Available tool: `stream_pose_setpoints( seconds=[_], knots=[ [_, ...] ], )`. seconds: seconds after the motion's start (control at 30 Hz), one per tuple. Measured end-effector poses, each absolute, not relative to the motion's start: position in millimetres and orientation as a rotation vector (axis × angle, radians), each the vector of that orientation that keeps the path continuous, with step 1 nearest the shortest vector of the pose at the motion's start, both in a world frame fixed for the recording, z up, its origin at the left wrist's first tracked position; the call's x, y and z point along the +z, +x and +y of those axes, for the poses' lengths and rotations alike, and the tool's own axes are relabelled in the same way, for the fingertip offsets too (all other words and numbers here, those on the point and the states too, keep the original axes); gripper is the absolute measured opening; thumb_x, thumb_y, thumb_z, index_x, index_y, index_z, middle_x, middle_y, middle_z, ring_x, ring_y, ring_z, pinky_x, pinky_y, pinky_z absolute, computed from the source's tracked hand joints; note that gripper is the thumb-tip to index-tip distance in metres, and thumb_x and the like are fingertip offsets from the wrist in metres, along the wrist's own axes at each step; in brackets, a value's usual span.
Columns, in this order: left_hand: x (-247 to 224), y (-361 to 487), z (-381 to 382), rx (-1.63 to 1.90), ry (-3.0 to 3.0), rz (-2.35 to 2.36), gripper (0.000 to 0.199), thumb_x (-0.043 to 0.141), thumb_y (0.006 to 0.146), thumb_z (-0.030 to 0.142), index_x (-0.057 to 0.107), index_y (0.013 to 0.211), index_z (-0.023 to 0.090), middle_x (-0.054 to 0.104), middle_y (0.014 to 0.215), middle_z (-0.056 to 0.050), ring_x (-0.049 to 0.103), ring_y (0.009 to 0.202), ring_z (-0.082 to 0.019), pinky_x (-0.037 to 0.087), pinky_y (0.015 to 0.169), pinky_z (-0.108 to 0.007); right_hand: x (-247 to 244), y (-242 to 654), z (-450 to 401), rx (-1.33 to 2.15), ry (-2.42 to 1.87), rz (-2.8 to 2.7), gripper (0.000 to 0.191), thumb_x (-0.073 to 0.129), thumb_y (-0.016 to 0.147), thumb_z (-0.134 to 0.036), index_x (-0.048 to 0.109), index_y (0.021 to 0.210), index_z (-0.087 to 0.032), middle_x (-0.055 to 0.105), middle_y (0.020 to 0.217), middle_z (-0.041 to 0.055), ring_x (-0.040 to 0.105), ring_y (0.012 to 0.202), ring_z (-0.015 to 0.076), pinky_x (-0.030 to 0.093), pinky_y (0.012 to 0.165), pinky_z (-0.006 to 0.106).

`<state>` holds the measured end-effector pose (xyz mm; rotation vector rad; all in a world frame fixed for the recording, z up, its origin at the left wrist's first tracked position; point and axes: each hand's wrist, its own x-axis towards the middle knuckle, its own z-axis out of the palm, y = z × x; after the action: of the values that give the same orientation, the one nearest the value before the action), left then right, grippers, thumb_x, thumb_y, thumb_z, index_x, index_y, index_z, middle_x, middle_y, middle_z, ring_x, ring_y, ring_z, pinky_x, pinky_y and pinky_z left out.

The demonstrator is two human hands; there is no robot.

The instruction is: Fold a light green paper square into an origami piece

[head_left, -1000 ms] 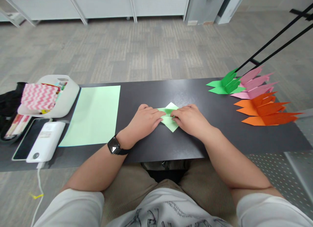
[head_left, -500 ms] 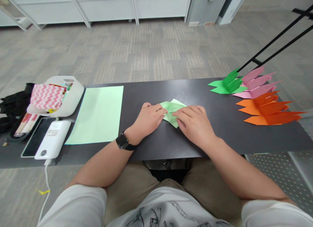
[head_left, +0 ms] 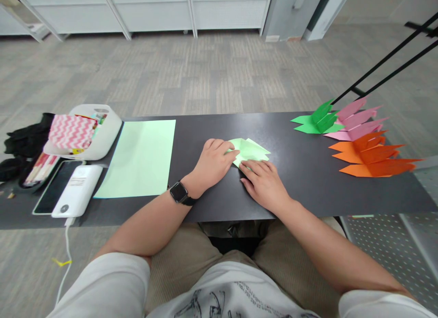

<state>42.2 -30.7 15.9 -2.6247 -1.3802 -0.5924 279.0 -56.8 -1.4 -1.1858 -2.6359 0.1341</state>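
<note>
A light green folded paper (head_left: pixel 251 150) lies on the dark table in front of me, with creases and pointed corners showing. My left hand (head_left: pixel 216 159), a black watch on its wrist, is closed on the paper's left end, thumb and fingers at its edge. Along the near edge of the paper, the fingers of my right hand (head_left: pixel 262 179) lie flat, pressing down with the thumb a little apart. Part of the paper is hidden under both hands.
A flat light green sheet (head_left: pixel 138 158) lies to the left. Beyond it are a white basket (head_left: pixel 106 134), a phone (head_left: pixel 56 190) and a white power bank (head_left: pixel 77 192) with a cable. Folded green (head_left: pixel 318 122), pink (head_left: pixel 356 122) and orange (head_left: pixel 372 158) paper pieces stand on the right.
My right hand has moved down and slightly left, off the paper's upper right side to its near edge. More of the folded paper shows now, its right corner pointing outward.
</note>
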Motion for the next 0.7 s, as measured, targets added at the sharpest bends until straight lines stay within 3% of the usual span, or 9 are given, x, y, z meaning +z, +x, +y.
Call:
stream_pose_setpoints(
  seconds=[0.13, 0.43, 0.7],
  knots=[
    [35.1, 50.3, -53.3, -0.623, -2.601, -1.236, 0.027, 0.051, 0.111, 0.020, 0.075, 0.123, 0.024, 0.074, 0.130, -0.007, 0.061, 0.120, -0.025, 0.041, 0.113, -0.046, -2.2, 279.4, -57.6, 0.106, -1.210, -2.611, 0.040, 0.057, 0.107, -0.032, 0.068, 0.144, -0.020, 0.068, 0.148, 0.0163, 0.056, 0.138, 0.0354, 0.037, 0.118, 0.054],
    [21.9, 66.7, -81.1, -0.228, -2.729, -1.318, 0.036, 0.053, 0.109, 0.023, 0.065, 0.143, 0.014, 0.072, 0.138, -0.015, 0.066, 0.111, -0.028, 0.050, 0.088, -0.042, -2.1, 282.5, -57.9, 0.188, -1.242, -2.602, 0.037, 0.055, 0.108, -0.030, 0.069, 0.141, -0.022, 0.069, 0.149, 0.0139, 0.060, 0.137, 0.0334, 0.029, 0.125, 0.059],
    [26.6, 66.9, -78.4, -0.020, -2.765, -1.444, 0.045, 0.062, 0.107, 0.038, 0.063, 0.145, 0.013, 0.068, 0.140, -0.016, 0.062, 0.118, -0.031, 0.050, 0.092, -0.046, -7.5, 289.9, -62.5, 0.132, -1.251, -2.576, 0.039, 0.059, 0.106, -0.031, 0.067, 0.144, -0.021, 0.064, 0.156, 0.0126, 0.054, 0.147, 0.0341, 0.030, 0.128, 0.058]
  ],
)
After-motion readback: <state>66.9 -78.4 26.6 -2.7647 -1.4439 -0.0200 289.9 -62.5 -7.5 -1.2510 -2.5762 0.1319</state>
